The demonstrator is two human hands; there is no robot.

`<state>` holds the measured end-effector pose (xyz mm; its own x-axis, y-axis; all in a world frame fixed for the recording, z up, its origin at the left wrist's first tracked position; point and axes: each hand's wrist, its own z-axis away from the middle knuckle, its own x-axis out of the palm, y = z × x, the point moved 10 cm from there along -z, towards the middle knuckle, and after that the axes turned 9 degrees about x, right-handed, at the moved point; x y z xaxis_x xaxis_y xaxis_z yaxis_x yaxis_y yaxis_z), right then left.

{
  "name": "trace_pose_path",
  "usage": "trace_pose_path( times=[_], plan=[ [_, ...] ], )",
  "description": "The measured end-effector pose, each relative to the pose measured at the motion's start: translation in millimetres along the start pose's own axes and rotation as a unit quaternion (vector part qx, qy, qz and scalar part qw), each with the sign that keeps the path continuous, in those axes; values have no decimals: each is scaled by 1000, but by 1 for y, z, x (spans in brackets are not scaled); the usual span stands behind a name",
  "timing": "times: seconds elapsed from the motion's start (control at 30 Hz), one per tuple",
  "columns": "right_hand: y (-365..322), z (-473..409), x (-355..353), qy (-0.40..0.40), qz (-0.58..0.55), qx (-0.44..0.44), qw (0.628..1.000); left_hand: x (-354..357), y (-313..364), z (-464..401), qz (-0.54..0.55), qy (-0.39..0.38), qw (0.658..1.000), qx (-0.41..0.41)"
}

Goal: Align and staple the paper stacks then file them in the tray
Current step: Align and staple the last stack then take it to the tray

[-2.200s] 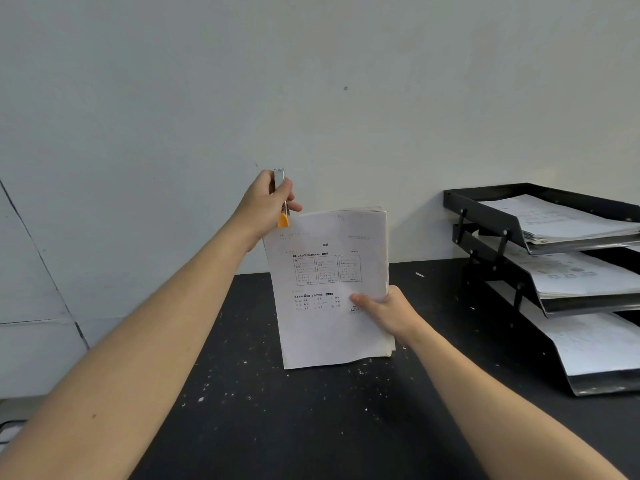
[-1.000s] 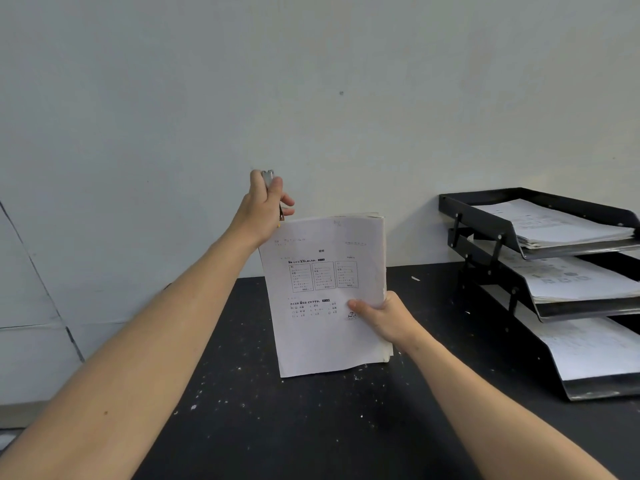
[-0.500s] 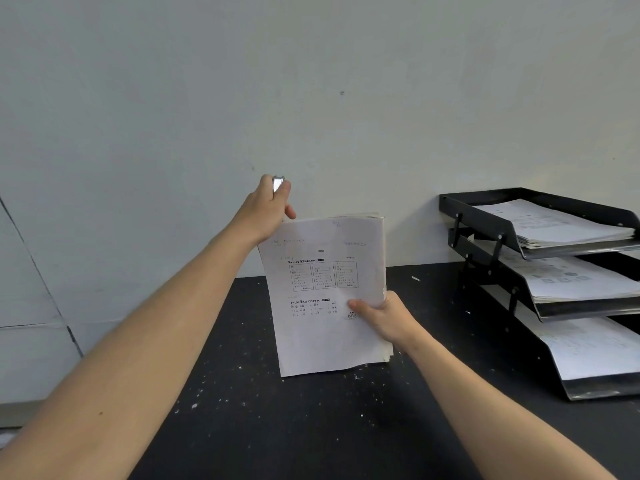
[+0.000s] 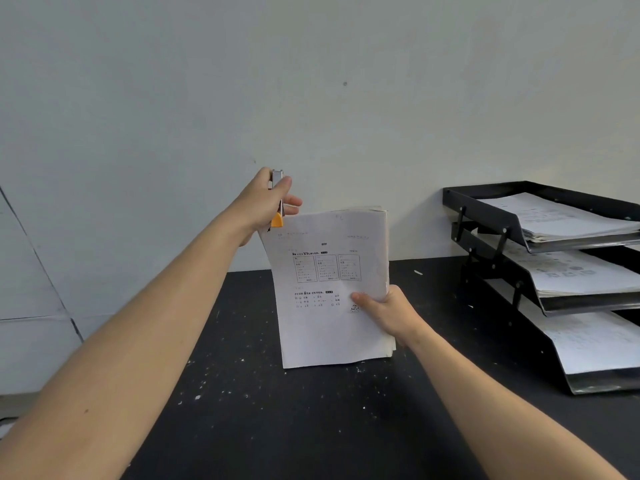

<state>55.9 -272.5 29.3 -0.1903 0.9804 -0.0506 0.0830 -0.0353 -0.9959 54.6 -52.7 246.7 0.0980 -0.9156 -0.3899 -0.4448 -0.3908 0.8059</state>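
Observation:
A stack of printed white paper stands upright on its bottom edge on the black table. My right hand grips its right edge, thumb on the front sheet. My left hand grips a silver stapler with an orange end, held upright at the stack's top left corner. The stapler's orange tip touches that corner. A black three-tier paper tray stands at the right, with sheets lying in each tier.
A pale wall rises right behind the table. The table's left edge runs diagonally at the lower left, with a pale floor or panel beyond it. White specks dot the tabletop.
My left hand has lowered the stapler slightly back onto the stack's top left corner, so its orange end shows again. The paper stack and my right hand have stayed in place.

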Motion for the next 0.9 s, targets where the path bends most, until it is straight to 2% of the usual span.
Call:
trace_pose_path(
  times=[0.13, 0.3, 0.57, 0.77, 0.9],
  plan=[
    [2, 0, 0, 4, 6, 6, 1000, 2, 5, -3, -24, 0, 999, 46],
    [3, -3, -7, 34, 11, 10, 999, 6, 7, -1, -21, -13, 998, 50],
    [3, -2, -7, 35, 6, 8, 999, 9, 6, 2, -31, -18, 998, 60],
    [1, 3, -3, 17, 9, 1, 1000, 12, -2, 1, -82, -13, 995, 60],
    [-1, 3, -4, 18, 7, -3, 1000, 12, 5, 1, -161, -3, 983, 91]
  ],
)
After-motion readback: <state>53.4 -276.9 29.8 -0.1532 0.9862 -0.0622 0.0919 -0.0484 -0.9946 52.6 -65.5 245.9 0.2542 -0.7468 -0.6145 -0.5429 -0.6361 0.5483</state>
